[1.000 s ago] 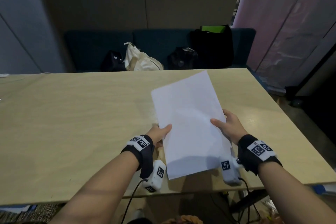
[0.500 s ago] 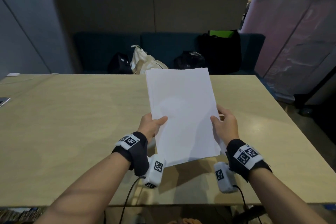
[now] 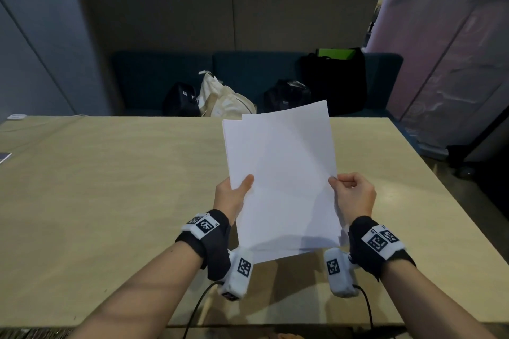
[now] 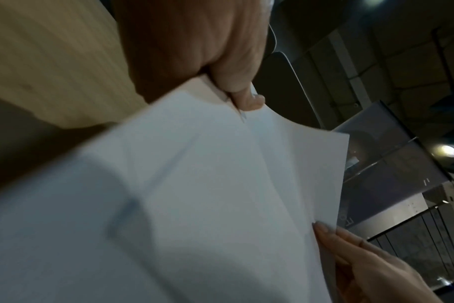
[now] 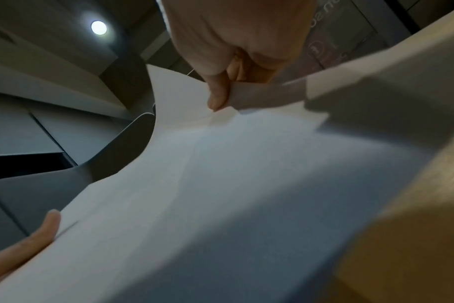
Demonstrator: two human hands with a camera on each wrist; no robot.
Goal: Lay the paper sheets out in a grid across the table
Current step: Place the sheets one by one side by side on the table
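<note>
A stack of white paper sheets (image 3: 281, 173) is held up above the light wooden table (image 3: 110, 187), tilted toward me. My left hand (image 3: 234, 192) grips the stack's left edge, thumb on top (image 4: 244, 96). My right hand (image 3: 349, 190) pinches the right edge of the top sheet (image 5: 218, 102), which is shifted up and to the right of the sheets beneath it. In the wrist views the paper (image 4: 194, 205) (image 5: 220, 184) fills most of the picture, blurred.
Behind the table's far edge runs a dark bench (image 3: 248, 77) with several bags, a cream one (image 3: 225, 99) and a black one with green (image 3: 336, 77). A grey panel (image 3: 454, 63) stands at the right. A small dark object (image 3: 4, 157) lies at the table's left edge.
The stack has risen from lying low over the table to being held up. The top sheet has slid up and right off the rest, with my right hand now pinching it.
</note>
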